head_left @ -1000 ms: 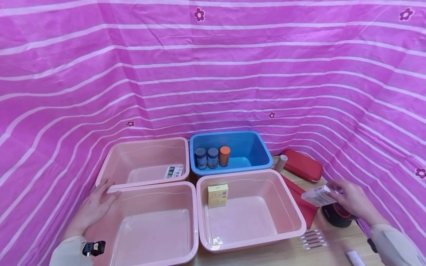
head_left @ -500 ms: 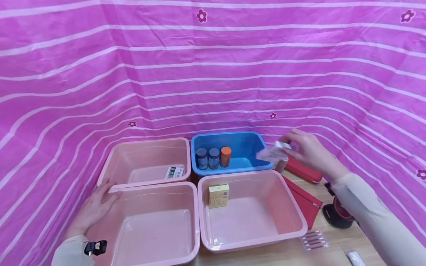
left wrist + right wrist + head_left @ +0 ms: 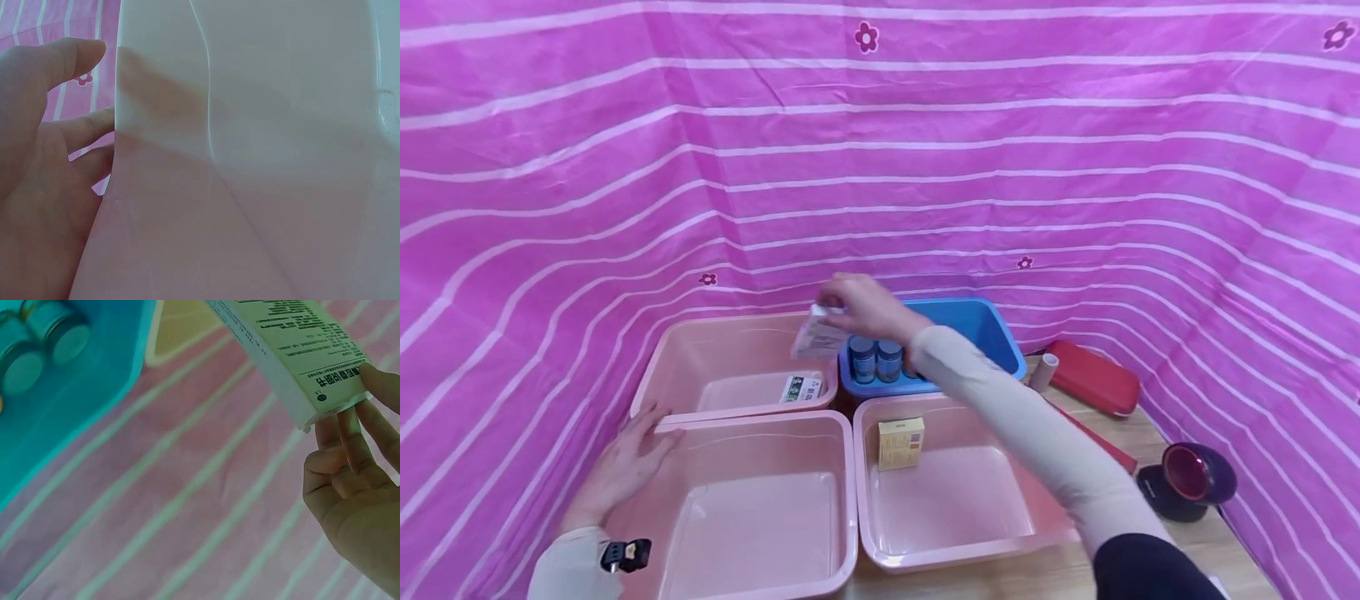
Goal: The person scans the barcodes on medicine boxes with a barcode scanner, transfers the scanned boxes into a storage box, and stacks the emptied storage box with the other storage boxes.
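My right hand (image 3: 867, 307) pinches a white medicine box (image 3: 818, 337) by one end, over the right side of the back left pink bin (image 3: 688, 354). In the right wrist view, the thumb and fingers grip the printed box (image 3: 294, 353) at its lower end. A flat white and green pack (image 3: 801, 389) lies in that bin below. My left hand (image 3: 623, 467) rests at the left rim of the front left pink bin (image 3: 847, 500), fingers relaxed. In the left wrist view, its fingers lie along the outside of the bin wall (image 3: 162, 225).
The blue bin (image 3: 981, 321) holds two dark-capped jars (image 3: 876, 360) and an orange-capped one, partly behind my right sleeve. A yellow box (image 3: 900, 443) stands in the front right pink bin (image 3: 880, 546). A red case (image 3: 1093, 377), white tube (image 3: 1043, 372) and dark red-black object (image 3: 1195, 475) sit at right.
My right hand has carried the white medicine box from the right side of the table, across the blue bin, to the back left bin. The left hand has stayed at the rim.
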A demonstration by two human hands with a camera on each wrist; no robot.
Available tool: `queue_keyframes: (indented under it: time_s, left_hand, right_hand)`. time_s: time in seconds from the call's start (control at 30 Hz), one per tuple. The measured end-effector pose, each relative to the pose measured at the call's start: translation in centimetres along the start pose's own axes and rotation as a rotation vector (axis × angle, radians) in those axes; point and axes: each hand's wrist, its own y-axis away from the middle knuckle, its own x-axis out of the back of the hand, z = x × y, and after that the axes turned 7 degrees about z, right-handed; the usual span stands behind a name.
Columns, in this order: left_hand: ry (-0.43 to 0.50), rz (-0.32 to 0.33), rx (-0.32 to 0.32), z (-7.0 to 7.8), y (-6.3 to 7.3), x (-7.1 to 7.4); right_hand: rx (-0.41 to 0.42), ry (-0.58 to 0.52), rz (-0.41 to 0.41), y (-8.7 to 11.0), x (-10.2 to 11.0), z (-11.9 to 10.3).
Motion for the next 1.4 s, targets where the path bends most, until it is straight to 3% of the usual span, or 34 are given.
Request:
queue_keyframes:
  time_s: [0.2, 0.4, 0.63, 0.83, 1.07, 1.27, 1.4]
  left_hand:
    - [0.016, 0.000, -0.012, 0.5, -0.2, -0.8]
    - [0.012, -0.017, -0.006, 0.9, -0.3, -1.3]
    - [0.011, -0.022, -0.016, 1.3, -0.5, -1.6]
    - [0.009, -0.003, -0.032, 1.3, -0.6, -1.4]
    - [0.005, 0.006, -0.029, 0.9, -0.4, -1.1]
    - [-0.005, 0.011, -0.015, 0.5, -0.2, -0.6]
    - [-0.014, 0.004, -0.013, 0.2, -0.1, -0.2]
  right_hand:
    - [-0.051, 0.109, -0.122, -3.9, -5.0, -1.6]
    - [-0.102, 0.169, -0.165, -4.8, -8.5, -1.1]
    - [-0.110, 0.242, -0.167, -4.5, -10.2, 0.4]
    - [-0.112, 0.206, -0.172, -3.2, -9.7, 1.4]
    - [-0.093, 0.104, -0.152, 0.4, -7.7, 1.6]
    - [-0.015, 0.065, -0.129, 6.7, -5.7, 1.7]
    - [-0.039, 0.002, -0.150, 11.3, -5.3, 2.0]
